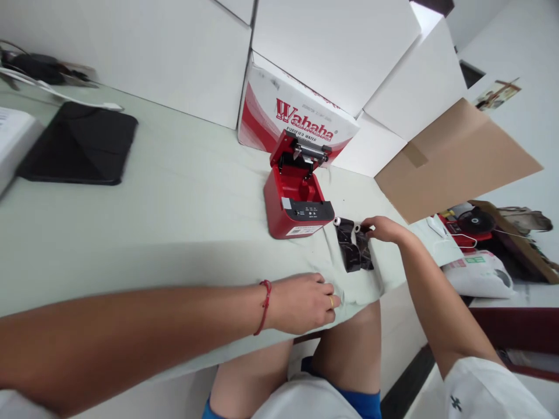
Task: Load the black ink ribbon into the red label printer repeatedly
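A red label printer (290, 212) stands on the cloth-covered table with its lid (301, 151) raised, showing a hollow red inside. To its right lies a black ribbon (356, 250) wound on two white-ended cores, its loose part crumpled toward the table's front edge. My right hand (384, 228) reaches in from the right, thumb and fingers closed at the end of the right-hand core. Near the front edge, my left hand (303, 302) rests on the pale green cloth with its fingers curled under. What those fingers hold, if anything, is hidden.
Behind the printer stands a red-and-white water carton (297, 113) among white boxes (336, 46). A brown cardboard flap (458, 160) juts out at the right. A black tablet-like slab (82, 142) and a white cable (61, 90) lie at the far left.
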Tool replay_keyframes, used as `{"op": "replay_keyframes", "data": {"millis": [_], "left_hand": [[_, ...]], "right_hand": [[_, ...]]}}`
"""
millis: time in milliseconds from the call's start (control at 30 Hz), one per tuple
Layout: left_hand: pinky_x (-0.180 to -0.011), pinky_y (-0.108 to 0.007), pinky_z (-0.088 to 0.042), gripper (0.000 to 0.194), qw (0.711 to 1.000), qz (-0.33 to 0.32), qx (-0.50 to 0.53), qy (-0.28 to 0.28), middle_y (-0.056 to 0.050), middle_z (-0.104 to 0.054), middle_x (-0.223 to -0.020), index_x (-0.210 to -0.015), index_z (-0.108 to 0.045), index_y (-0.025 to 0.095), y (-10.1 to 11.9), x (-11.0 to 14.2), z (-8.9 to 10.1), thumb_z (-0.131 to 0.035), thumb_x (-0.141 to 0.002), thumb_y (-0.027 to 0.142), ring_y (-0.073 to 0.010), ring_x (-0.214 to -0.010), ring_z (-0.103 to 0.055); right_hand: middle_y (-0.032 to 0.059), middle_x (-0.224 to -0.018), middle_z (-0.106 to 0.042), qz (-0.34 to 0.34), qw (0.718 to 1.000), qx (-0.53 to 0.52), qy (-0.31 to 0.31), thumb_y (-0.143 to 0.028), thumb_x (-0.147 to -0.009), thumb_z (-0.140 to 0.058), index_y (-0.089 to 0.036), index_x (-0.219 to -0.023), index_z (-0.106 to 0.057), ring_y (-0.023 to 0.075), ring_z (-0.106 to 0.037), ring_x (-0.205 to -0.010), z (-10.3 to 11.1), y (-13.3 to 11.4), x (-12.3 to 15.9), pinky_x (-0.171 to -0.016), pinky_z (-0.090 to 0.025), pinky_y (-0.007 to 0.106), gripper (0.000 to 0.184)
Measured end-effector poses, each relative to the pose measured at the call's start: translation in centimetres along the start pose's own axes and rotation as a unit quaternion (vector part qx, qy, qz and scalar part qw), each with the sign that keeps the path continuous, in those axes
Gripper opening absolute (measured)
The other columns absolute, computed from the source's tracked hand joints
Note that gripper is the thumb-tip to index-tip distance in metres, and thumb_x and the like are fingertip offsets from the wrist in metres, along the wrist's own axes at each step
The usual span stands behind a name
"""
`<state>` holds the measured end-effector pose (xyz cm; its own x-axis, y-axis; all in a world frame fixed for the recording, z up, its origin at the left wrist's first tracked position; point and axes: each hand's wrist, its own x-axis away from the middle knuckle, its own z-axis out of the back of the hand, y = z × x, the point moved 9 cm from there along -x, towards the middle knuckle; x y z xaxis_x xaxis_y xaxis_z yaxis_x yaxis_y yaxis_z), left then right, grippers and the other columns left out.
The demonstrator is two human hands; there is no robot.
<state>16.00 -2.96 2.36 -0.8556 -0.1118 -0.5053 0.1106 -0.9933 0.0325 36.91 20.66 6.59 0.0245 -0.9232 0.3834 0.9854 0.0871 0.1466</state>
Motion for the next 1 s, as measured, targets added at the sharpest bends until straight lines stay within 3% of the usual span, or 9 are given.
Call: {"op": "replay_keyframes", "data": {"millis": [133,200,433,567,667,767,867,933,1000], "left_hand": [[-0.076,-0.039,-0.041,0.008,1.000,-0.009,0.000,0.013,-0.004,-0.077,-0.097,-0.087,-0.076,0.022,0.3,-0.1,0.1,-0.078,-0.095,0.020,-0.0200,-0.092,-0.063],[-0.074,-0.039,-0.041,0.011,0.999,-0.014,-0.005,0.029,-0.005,-0.076,-0.096,-0.086,-0.075,0.022,0.6,-0.2,0.1,-0.076,-0.097,0.021,-0.0201,-0.090,-0.064],[-0.069,-0.039,-0.041,0.007,0.999,-0.001,0.000,0.041,-0.004,-0.076,-0.096,-0.088,-0.078,0.023,0.6,-0.5,-0.2,-0.078,-0.095,0.021,-0.0202,-0.088,-0.064],[-0.067,-0.038,-0.041,0.010,0.999,-0.002,-0.001,0.037,-0.005,-0.075,-0.095,-0.085,-0.076,0.023,0.7,-0.4,-0.2,-0.076,-0.095,0.018,-0.0194,-0.088,-0.065],[-0.068,-0.038,-0.045,0.015,0.999,0.006,-0.005,0.051,-0.006,-0.077,-0.097,-0.083,-0.074,0.021,0.3,-0.4,0.3,-0.070,-0.098,0.018,-0.0190,-0.091,-0.067],[-0.088,-0.041,-0.055,0.018,0.992,0.008,-0.035,0.121,-0.007,-0.081,-0.106,-0.088,-0.077,0.020,-0.4,-0.3,2.2,-0.065,-0.102,0.019,-0.0211,-0.109,-0.072],[-0.113,-0.048,-0.052,0.020,0.969,0.015,-0.107,0.222,-0.008,-0.083,-0.121,-0.094,-0.079,0.021,-1.0,-0.2,5.7,-0.062,-0.105,0.017,-0.0224,-0.122,-0.070],[-0.098,-0.043,-0.057,0.019,0.950,0.037,-0.157,0.268,-0.009,-0.082,-0.126,-0.099,-0.079,0.020,-1.2,-0.2,8.5,-0.061,-0.104,0.014,-0.0215,-0.121,-0.070],[-0.067,-0.036,-0.051,0.017,0.940,0.075,-0.173,0.283,-0.008,-0.081,-0.121,-0.098,-0.077,0.020,-1.4,-0.4,11.1,-0.063,-0.101,0.013,-0.0203,-0.102,-0.072]], "right_hand": [[0.0170,-0.146,-0.072,0.025,0.993,-0.057,0.098,-0.018,-0.094,-0.054,-0.015,-0.154,-0.067,0.0257,-0.072,-0.117,0.5,-1.2,0.7,-0.110,-0.055,0.039,0.062],[0.0132,-0.146,-0.073,0.066,0.989,-0.084,0.098,-0.027,-0.099,-0.053,-0.018,-0.154,-0.067,0.0220,-0.072,-0.106,0.4,-2.7,0.9,-0.105,-0.057,0.038,0.058],[0.0115,-0.133,-0.080,0.118,0.987,-0.101,0.031,-0.033,-0.094,-0.063,-0.017,-0.139,-0.078,0.0231,-0.072,-0.104,-0.3,-6.2,0.8,-0.102,-0.058,0.037,0.050],[0.0095,-0.122,-0.084,0.156,0.981,-0.099,-0.062,-0.045,-0.084,-0.078,-0.022,-0.119,-0.086,0.0286,-0.076,-0.110,3.0,-6.2,5.1,-0.103,-0.060,0.040,0.043],[0.0094,-0.125,-0.082,0.221,0.960,-0.095,-0.141,-0.059,-0.092,-0.076,-0.028,-0.127,-0.085,0.0276,-0.077,-0.111,6.6,-7.4,9.5,-0.098,-0.062,0.039,0.048],[0.0083,-0.114,-0.082,0.274,0.953,-0.121,-0.035,-0.065,-0.094,-0.074,-0.029,-0.130,-0.082,0.0235,-0.075,-0.095,11.4,-10.5,10.7,-0.085,-0.062,0.036,0.051],[0.0034,-0.095,-0.081,0.280,0.948,-0.127,0.085,-0.051,-0.098,-0.072,-0.025,-0.136,-0.079,0.0167,-0.066,-0.073,13.5,-14.9,9.1,-0.073,-0.055,0.033,0.047],[0.0030,-0.104,-0.082,0.297,0.938,-0.130,0.123,-0.036,-0.097,-0.072,-0.023,-0.135,-0.079,0.0151,-0.067,-0.076,13.3,-18.2,7.4,-0.077,-0.055,0.031,0.040],[0.0032,-0.116,-0.083,0.314,0.932,-0.121,0.131,-0.022,-0.094,-0.072,-0.023,-0.129,-0.081,0.0158,-0.071,-0.086,12.3,-20.9,5.5,-0.083,-0.056,0.030,0.036]]}}
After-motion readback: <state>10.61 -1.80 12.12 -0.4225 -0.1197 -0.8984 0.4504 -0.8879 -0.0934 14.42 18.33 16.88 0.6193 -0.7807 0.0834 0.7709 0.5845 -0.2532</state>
